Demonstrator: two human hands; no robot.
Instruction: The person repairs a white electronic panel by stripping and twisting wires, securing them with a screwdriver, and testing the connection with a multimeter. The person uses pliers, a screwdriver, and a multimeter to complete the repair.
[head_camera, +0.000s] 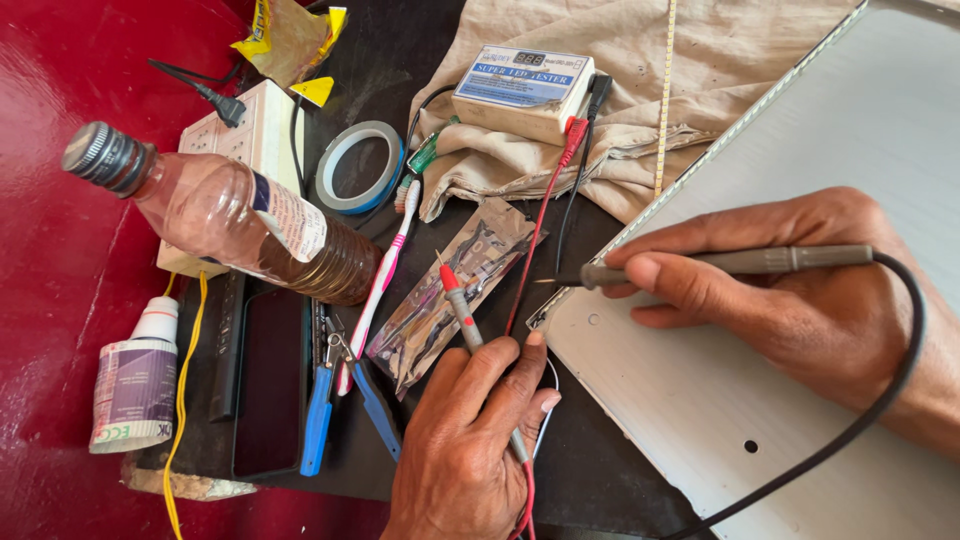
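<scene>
My left hand (470, 440) grips a grey test probe with a red tip (458, 300), pointing up and away from me. My right hand (790, 290) holds a second grey probe (740, 262) with a black lead; its thin metal tip points left, just off the corner of a white panel (700, 400). A thin light strip (720, 140) runs along that panel's edge. Red and black leads (545, 220) run to a small white tester box (522, 92) with a blue label, resting on beige cloth (620, 100).
A bottle of brown liquid (240, 220) lies at left over a white power strip (250, 140). A tape roll (358, 165), toothbrush (385, 270), foil packet (450, 290), blue-handled pliers (322, 400), dark phone (270, 380) and small glue bottle (135, 385) crowd the dark mat.
</scene>
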